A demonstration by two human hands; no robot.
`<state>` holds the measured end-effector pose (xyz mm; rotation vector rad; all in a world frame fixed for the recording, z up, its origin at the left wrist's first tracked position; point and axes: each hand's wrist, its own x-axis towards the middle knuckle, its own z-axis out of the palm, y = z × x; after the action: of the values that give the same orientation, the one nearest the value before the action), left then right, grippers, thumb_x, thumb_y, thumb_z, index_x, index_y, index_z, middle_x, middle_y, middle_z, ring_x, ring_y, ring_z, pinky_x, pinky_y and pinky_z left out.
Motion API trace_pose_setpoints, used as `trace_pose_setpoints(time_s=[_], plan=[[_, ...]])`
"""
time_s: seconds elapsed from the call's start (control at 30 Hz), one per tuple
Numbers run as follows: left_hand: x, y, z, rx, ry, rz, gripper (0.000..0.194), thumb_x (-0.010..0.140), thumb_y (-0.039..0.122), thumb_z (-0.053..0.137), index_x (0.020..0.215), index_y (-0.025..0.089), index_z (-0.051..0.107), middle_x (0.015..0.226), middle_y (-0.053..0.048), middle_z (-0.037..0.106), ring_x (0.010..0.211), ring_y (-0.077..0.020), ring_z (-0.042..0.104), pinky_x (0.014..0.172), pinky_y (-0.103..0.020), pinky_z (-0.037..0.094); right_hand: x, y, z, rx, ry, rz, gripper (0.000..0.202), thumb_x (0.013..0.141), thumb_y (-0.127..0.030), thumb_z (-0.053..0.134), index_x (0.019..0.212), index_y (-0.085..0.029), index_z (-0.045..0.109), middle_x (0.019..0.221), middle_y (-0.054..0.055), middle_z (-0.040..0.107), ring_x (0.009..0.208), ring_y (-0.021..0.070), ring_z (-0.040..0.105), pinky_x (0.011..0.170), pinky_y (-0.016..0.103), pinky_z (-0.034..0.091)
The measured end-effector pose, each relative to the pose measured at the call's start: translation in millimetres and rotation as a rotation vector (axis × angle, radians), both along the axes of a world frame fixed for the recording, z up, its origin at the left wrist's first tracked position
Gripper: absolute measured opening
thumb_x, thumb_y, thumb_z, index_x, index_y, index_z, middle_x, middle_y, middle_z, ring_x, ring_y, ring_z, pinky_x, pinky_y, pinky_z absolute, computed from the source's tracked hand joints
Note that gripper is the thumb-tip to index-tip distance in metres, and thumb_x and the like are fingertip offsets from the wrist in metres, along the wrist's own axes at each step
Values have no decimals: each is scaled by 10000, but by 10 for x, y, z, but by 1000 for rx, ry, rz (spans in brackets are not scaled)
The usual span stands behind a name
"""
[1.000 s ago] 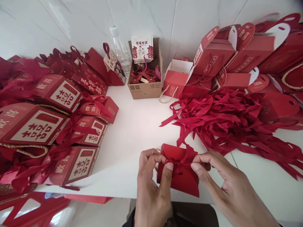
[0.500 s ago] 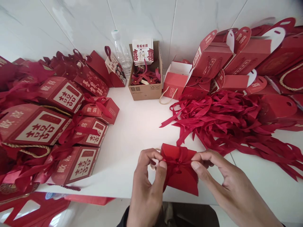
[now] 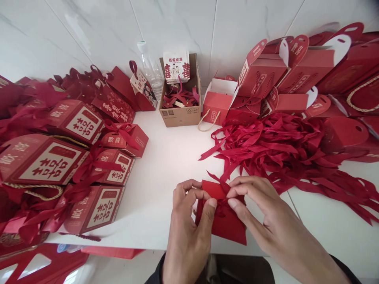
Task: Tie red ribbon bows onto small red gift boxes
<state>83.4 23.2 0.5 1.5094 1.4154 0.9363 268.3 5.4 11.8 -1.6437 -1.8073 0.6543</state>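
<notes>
A small red box (image 3: pixel 229 227) stands at the front edge of the white table, with a red ribbon bow (image 3: pixel 220 207) on its top. At the left of the box, my left hand (image 3: pixel 192 221) is closed, thumb and forefinger pinching the bow's left side. My right hand (image 3: pixel 260 213) comes from the right and pinches the ribbon near the knot with thumb and fingers. A ribbon end sticks up behind the box. The fingers partly cover the knot.
Finished-looking red boxes (image 3: pixel 100 207) with bows crowd the left. Loose red ribbons (image 3: pixel 272 146) are heaped at the right, before more red boxes (image 3: pixel 263 75). A cardboard box (image 3: pixel 180 117) and a plastic bottle (image 3: pixel 151 71) stand near the wall.
My right hand has moved left and inward over the bow. My left fingers have shifted slightly right, toward the knot. A ribbon end now sticks up behind the box.
</notes>
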Motion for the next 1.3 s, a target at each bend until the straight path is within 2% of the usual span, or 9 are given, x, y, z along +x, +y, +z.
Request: trace_pose_setpoints(time_s=[0.13, 0.33, 0.5, 0.63, 0.8, 0.9, 1.0, 1.13, 1.3], plan=[[-2, -1, -2, -30, -64, 24, 268, 1004, 415, 618, 841, 228, 717, 1147, -109, 624, 1083, -253, 650, 765, -302, 539, 43, -46, 18, 8, 11, -40, 105, 1032, -395, 575, 1100, -316, 585, 1171, 65, 663, 1055, 234, 696, 532, 249, 554], [19, -24, -35, -100, -131, 74, 330, 1022, 480, 576, 842, 233, 700, 1206, -113, 639, 1164, -266, 635, 805, -311, 544, 37, -97, 22, 64, -37, 7, 104, 1030, -350, 572, 966, -307, 642, 1122, 68, 679, 1046, 257, 701, 907, 418, 613], [35, -55, -75, -120, -177, 120, 323, 1025, 500, 574, 879, 245, 708, 1237, -99, 654, 1200, -263, 638, 811, -302, 551, -5, -124, 1, -3, 13, -34, 198, 1047, -392, 532, 908, -299, 637, 1116, 67, 679, 1038, 257, 696, 958, 429, 592], [29, -62, -71, -125, -196, 118, 315, 1003, 495, 616, 860, 236, 725, 1207, -99, 675, 1141, -257, 659, 825, -304, 549, 5, -136, 9, 26, 13, -42, 86, 1036, -376, 567, 1077, -318, 616, 1157, 51, 686, 1080, 251, 699, 940, 408, 593], [-18, -128, -60, -155, -298, 71, 250, 1027, 479, 574, 1116, 269, 676, 1169, -86, 681, 926, -213, 662, 806, -330, 543, 32, -177, 25, 121, -17, -66, 75, 1037, -347, 571, 1105, -318, 587, 1214, 41, 651, 1145, 223, 671, 923, 340, 580], [-21, -213, -28, -121, -236, 170, 206, 1030, 460, 561, 1109, 283, 631, 1107, -63, 660, 931, -216, 628, 818, -339, 503, 42, -207, 19, 136, -29, -66, 60, 1041, -336, 562, 1091, -318, 589, 1213, 35, 642, 1146, 209, 660, 918, 315, 576], [-1, -314, 19, 41, -38, 267, 113, 982, 388, 616, 989, 275, 608, 1056, -43, 608, 979, -232, 588, 858, -351, 455, 40, -218, -1, 131, -42, -71, 106, 1044, -340, 550, 1140, -325, 593, 1243, 37, 636, 1179, 211, 649, 938, 323, 580], [-8, -407, 35, 163, 202, 188, 98, 947, 239, 619, 851, 254, 630, 1164, -48, 577, 1101, -241, 564, 893, -351, 427, 11, -196, -44, 52, -90, -48, 300, 1056, -369, 522, 1355, -366, 534, 1342, 43, 636, 1285, 237, 620, 925, 358, 611], [-79, -415, 3, 30, 94, 157, 204, 1013, 299, 561, 835, 261, 652, 1123, -40, 629, 1073, -232, 589, 905, -342, 448, -13, -187, -79, -21, -73, -70, 309, 1072, -436, 488, 1377, -393, 500, 1336, 31, 683, 1225, 236, 676, 688, 300, 637]])
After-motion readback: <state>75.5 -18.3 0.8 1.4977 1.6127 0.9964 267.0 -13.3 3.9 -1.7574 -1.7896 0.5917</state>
